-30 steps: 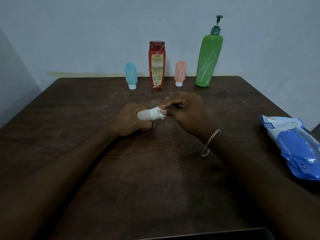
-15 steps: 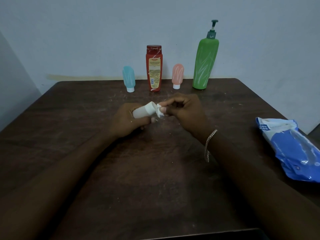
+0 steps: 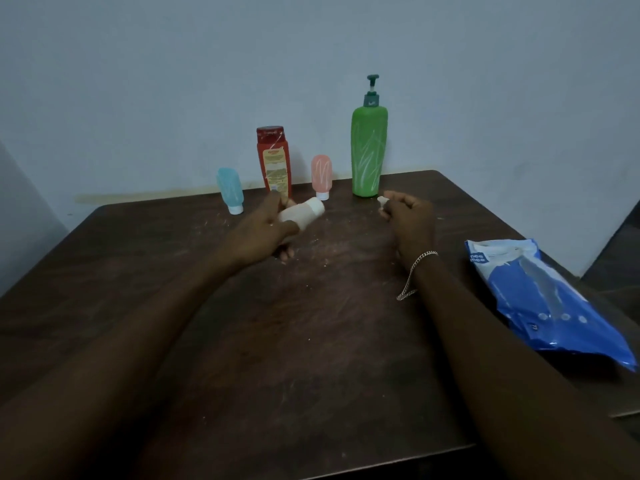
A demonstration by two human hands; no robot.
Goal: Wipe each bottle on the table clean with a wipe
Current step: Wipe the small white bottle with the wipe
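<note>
Just above the frame's centre, the left hand is gripping a small white bottle, while the right hand is pinching a wadded wipe, well apart from it. For a clean finish, the person is best bringing the wipe around every side. Behind, four bottles are standing near the worktop back edge; lower frame is offering open room.

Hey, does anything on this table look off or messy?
Yes. Pale crumbs and scratchy smears dot the table around the hands. The green bottle and pink bottle carry whitish streaks. Nothing is tipped over or spilled.
</note>
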